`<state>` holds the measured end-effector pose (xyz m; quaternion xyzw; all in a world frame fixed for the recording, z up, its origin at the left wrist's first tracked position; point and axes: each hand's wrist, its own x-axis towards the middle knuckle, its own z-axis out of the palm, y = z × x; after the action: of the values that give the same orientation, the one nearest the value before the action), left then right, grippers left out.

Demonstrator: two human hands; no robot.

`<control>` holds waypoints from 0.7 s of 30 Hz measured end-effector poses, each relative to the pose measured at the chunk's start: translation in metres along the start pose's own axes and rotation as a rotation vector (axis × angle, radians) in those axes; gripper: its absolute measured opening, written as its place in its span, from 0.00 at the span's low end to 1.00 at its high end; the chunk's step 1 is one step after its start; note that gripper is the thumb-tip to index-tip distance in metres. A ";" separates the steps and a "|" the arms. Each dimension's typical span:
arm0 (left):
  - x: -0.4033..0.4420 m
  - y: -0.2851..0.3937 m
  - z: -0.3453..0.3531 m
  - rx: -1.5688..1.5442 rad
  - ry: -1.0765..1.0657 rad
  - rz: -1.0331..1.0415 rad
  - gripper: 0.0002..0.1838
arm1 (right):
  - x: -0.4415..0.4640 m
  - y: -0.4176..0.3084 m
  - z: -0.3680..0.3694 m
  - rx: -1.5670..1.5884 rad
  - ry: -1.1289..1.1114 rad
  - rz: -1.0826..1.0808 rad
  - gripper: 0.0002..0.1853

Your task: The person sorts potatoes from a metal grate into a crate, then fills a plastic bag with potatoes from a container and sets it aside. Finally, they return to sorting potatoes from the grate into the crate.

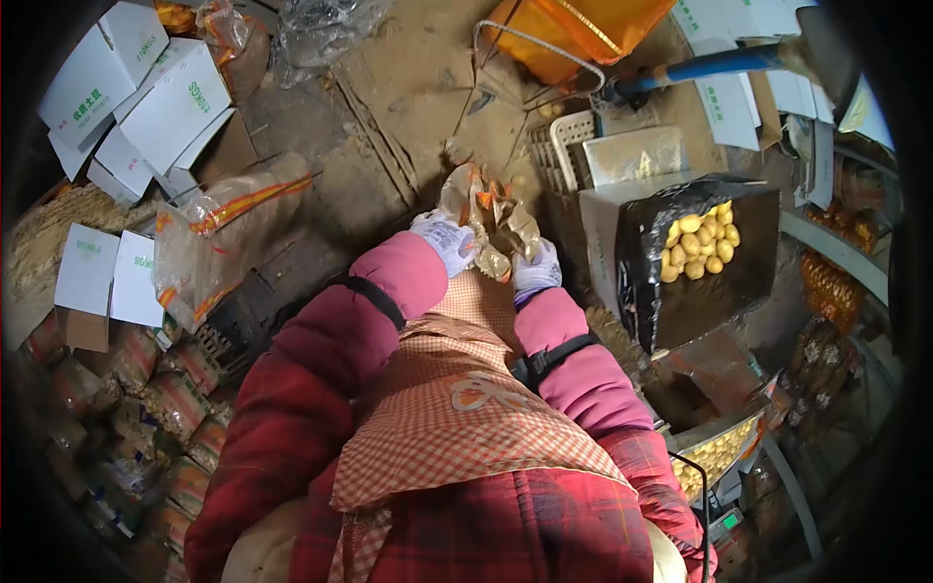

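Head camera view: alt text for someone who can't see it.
A white-gloved left hand and right hand hold a crumpled, orange-marked plastic bag. To the right, yellow potatoes sit in a black-lined white cardboard box.

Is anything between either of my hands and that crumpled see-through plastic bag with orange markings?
Nothing visible: the pale-gloved left hand and pale-gloved right hand already hold the crumpled see-through plastic bag with orange markings at opposite sides. The black-lined cardboard box stands beyond the right hand, outside that space.
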<state>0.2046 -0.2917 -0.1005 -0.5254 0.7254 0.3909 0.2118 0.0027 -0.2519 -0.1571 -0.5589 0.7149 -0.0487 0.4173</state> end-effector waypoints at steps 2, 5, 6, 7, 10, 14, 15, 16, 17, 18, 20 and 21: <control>-0.008 -0.003 0.017 -0.020 0.135 0.023 0.17 | -0.015 0.002 0.005 0.050 0.060 -0.008 0.21; -0.016 -0.013 0.029 -0.057 0.146 0.022 0.17 | -0.016 0.015 0.010 0.017 0.002 -0.161 0.23; -0.019 -0.015 0.037 -0.083 0.217 0.054 0.13 | -0.014 0.019 0.013 0.035 0.004 -0.143 0.23; -0.024 -0.016 0.033 -0.083 0.207 0.041 0.13 | -0.007 0.025 0.017 0.056 0.009 -0.123 0.23; -0.020 -0.038 0.016 -0.720 0.481 -0.079 0.10 | 0.016 -0.008 -0.035 0.385 -0.062 0.014 0.21; -0.041 -0.140 -0.048 -0.825 1.179 -0.414 0.07 | 0.135 0.037 -0.103 0.515 0.061 -0.093 0.24; -0.056 -0.160 -0.071 -0.700 1.188 -0.407 0.07 | 0.127 -0.015 -0.150 0.132 0.093 0.002 0.24; -0.098 -0.098 -0.125 -0.594 1.108 -0.684 0.11 | 0.107 -0.058 -0.177 -0.003 0.232 -0.115 0.22; -0.090 -0.162 -0.110 -0.281 1.183 -0.567 0.15 | 0.112 -0.074 -0.194 -0.064 0.256 -0.219 0.19; -0.101 -0.158 -0.121 -0.239 1.180 -0.561 0.17 | 0.125 -0.077 -0.201 0.019 0.293 -0.257 0.17; -0.119 -0.147 -0.132 -0.192 1.196 -0.559 0.19 | 0.136 -0.096 -0.213 0.243 0.293 -0.152 0.14; -0.123 -0.142 -0.131 -0.152 1.204 -0.549 0.19 | 0.136 -0.109 -0.218 0.377 0.254 -0.005 0.13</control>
<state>0.3938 -0.3422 0.0181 -0.8310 0.5275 0.0111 -0.1760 -0.0599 -0.4930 -0.0312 -0.4620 0.7387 -0.2524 0.4209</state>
